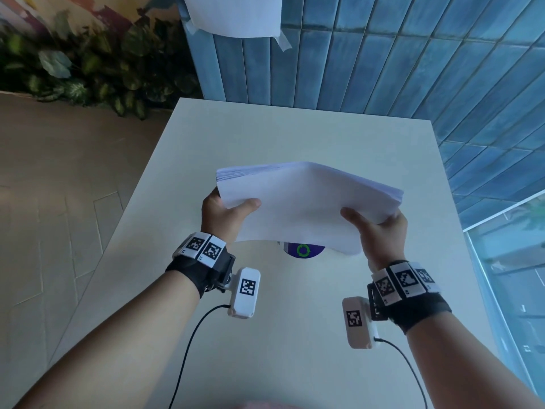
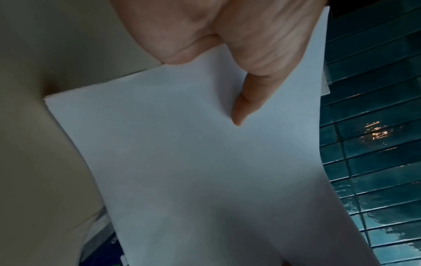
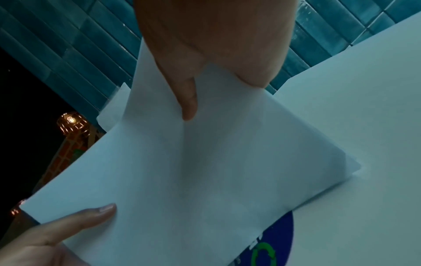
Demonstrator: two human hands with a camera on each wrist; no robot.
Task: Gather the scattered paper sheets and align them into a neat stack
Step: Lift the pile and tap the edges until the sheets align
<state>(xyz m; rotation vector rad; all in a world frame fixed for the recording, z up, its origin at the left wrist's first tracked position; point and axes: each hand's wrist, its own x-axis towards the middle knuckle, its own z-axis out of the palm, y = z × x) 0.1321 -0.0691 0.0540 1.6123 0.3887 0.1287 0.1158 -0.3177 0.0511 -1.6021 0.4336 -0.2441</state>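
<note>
Paper stack (image 1: 306, 202) is up off the table (image 1: 295, 128), held w/ both hands at its near corners. Left hand (image 1: 224, 215) pinches the left corner: thumb (image 1: 250, 203) on top, other fingers curled underneath, out of sight from the head cam. Right hand (image 1: 380, 228) does the same on the right, thumb (image 1: 351, 215) on top, rest below. Wrist cams confirm both thumbs pressed flat on the top sheet (image 2: 182, 144), (image 3: 205, 171).

Why two-corner grip: prob so the sheets hang loose between the thumbs and can slide level when the stack gets tapped edge-down. Far edge, beyond the fingertips, fans a bit, sheets not flush yet, and the near edge sags below the right thumb, so alignment looks unfinished. No loose sheets seen on the table, so gathering seems done.

Under the stack, just below the wrists' line, a blue round sticker w/ green recycle mark (image 1: 303, 250) on the table. Beyond the fingers: blue tiled wall (image 1: 413, 69) w/ a taped-up white sheet (image 1: 236, 13), plants (image 1: 88, 78) to the left

Risk: pinch too light and the lower sheets slip out
</note>
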